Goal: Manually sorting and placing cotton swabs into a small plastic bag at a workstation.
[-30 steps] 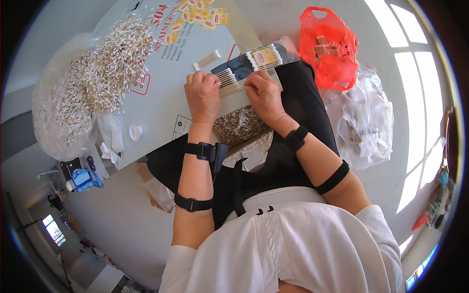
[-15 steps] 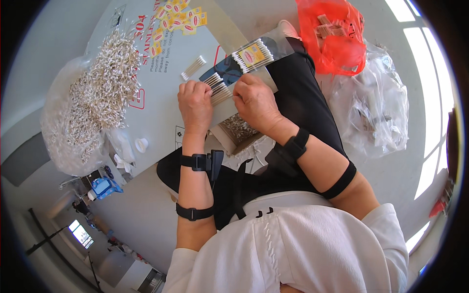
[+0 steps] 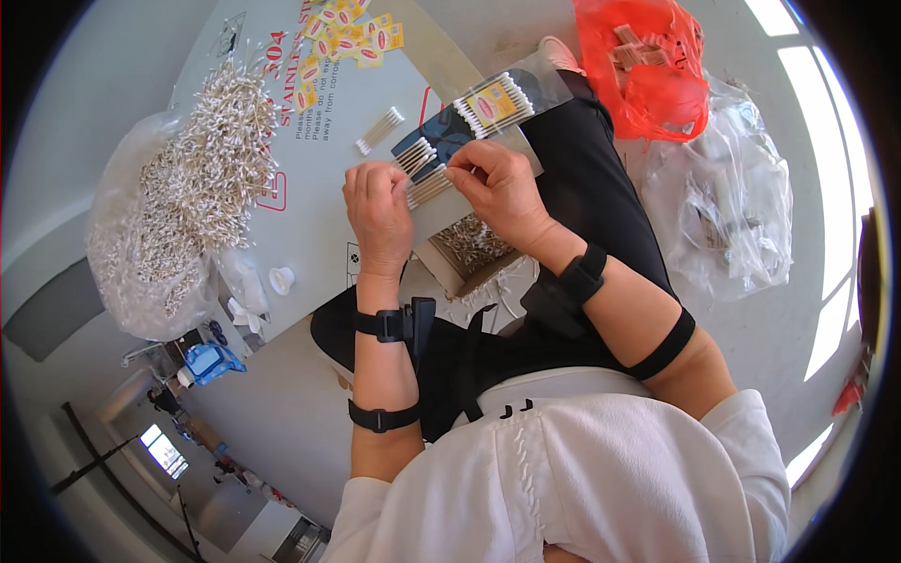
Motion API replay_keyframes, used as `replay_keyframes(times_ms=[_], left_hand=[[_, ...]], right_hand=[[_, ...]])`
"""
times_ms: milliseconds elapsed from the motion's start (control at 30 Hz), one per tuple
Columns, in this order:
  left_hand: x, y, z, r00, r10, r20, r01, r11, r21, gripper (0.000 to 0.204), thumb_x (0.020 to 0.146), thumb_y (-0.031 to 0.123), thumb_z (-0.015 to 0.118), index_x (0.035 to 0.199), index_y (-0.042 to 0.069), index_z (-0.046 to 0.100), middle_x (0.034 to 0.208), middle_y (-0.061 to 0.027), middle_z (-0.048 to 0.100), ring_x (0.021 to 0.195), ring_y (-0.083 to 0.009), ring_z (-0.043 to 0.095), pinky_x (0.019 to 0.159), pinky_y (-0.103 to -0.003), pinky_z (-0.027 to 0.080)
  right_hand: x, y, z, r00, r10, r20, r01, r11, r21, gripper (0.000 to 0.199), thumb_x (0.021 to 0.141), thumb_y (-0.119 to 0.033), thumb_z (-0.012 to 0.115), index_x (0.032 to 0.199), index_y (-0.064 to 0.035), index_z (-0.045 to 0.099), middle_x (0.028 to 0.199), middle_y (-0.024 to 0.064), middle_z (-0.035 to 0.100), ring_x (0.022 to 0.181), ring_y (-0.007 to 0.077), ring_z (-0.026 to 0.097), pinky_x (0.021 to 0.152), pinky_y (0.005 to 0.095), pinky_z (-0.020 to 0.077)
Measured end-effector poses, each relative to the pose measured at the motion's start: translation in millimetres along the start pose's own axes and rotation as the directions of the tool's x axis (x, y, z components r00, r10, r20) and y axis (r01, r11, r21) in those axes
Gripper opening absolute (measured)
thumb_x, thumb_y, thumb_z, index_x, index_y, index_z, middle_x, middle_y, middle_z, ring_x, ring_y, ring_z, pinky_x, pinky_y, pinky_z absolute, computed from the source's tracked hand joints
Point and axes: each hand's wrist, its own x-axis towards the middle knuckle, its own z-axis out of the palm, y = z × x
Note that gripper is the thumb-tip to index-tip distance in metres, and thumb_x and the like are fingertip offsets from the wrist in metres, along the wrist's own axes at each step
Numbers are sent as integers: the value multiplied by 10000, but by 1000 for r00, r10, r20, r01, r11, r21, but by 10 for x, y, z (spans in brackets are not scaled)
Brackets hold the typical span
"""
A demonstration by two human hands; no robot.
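Observation:
My left hand (image 3: 378,211) has its fingers closed at the left end of a small row of cotton swabs (image 3: 430,188). At the right end of that row, my right hand (image 3: 507,195) pinches with thumb and forefinger. Another group of swabs (image 3: 413,158) lies just beyond it, with a gap between the two. Past my right hand lies a clear bag of swabs (image 3: 494,105) with a yellow card inside. A loose bundle of swabs (image 3: 380,129) rests on the table beyond my left hand. Below my hands, an open cardboard box (image 3: 446,267) holds many swabs.
A large heap of swabs (image 3: 216,155) spills from a clear plastic bag (image 3: 117,244) on the left. Yellow printed cards (image 3: 352,38) are scattered at the far side. A red bag (image 3: 657,103) with bundles inside and a crumpled clear bag (image 3: 732,206) stand at right.
My right hand's fingers have lifted and opened out from a tighter curl into a thumb-and-forefinger pinch. The near row of swabs now shows apart from the farther group. The whole view has shifted slightly.

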Motion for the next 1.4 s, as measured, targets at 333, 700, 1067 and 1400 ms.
replay_keyframes(times_ms=[333,700,1067,1400], left_hand=[[-122,324,-30,995,-73,-68,51,958,-281,130,870,-48,634,919,16,531,880,-107,577,779,-270,574,675,-339,491],[-77,378,-74,986,7,-167,-42,977,-210,188,828,-76,671,944,25,563,893,-95,590,792,-257,579,680,-330,496],[-94,352,-57,978,18,-207,-58,981,-187,214,819,-86,673,961,30,563,883,-91,589,789,-260,574,667,-339,491],[-86,364,-69,973,52,-226,-80,990,-117,265,779,-107,697,961,34,566,874,-87,587,779,-256,571,662,-340,490]], right_hand=[[63,-107,-117,845,192,499,-523,490,698,161,918,-50,666,1055,10,726,811,25,681,695,68,599,638,196,491],[74,-104,-157,838,98,537,-524,420,741,169,919,-47,659,1058,14,732,836,52,690,715,89,609,666,219,510],[63,-66,-146,802,19,597,-588,201,784,249,961,-124,615,1137,33,696,937,87,706,795,125,635,772,264,527],[74,-61,-160,793,37,608,-595,261,760,267,986,-114,547,1149,49,681,977,117,700,824,142,634,816,287,530]])
